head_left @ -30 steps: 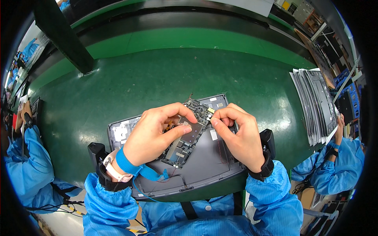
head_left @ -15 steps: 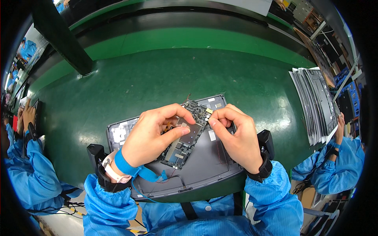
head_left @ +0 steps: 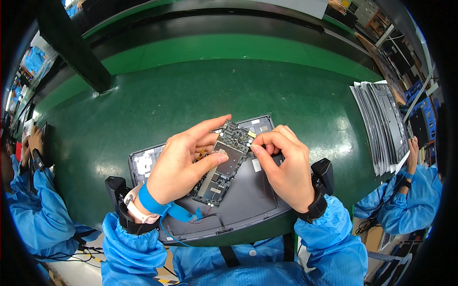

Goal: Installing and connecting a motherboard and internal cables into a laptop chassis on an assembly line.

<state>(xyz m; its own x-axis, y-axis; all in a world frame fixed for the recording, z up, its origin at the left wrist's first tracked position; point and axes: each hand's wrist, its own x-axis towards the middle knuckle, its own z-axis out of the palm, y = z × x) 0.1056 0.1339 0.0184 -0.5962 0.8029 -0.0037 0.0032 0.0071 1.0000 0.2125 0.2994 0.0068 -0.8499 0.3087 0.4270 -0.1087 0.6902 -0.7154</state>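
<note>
A dark circuit board [head_left: 226,167] with a large metal shield plate is held slanted above a grey tablet-like back shell [head_left: 248,205]. My left hand [head_left: 179,159] grips it from the left, thumb on the shield plate and index finger stretched toward the top end. At the board's right edge, close to small pale connectors [head_left: 251,137], my right hand [head_left: 286,159] has thumb and index finger pinched together. Thin dark red wires [head_left: 264,183] hang below that hand over the shell. Whatever sits between the right fingertips is too small to make out.
A stack of thin dark panels with white sheets [head_left: 379,126] stands at the right of the green table [head_left: 229,90]. A dark post [head_left: 78,52] rises at the back left. Co-workers in blue sleeves sit left and right. A blue wrist strap [head_left: 179,212] circles my left wrist.
My left index finger has lifted off the board's face and stretched toward its top edge, uncovering more of the shield plate. My right hand has shifted slightly left, still pinched.
</note>
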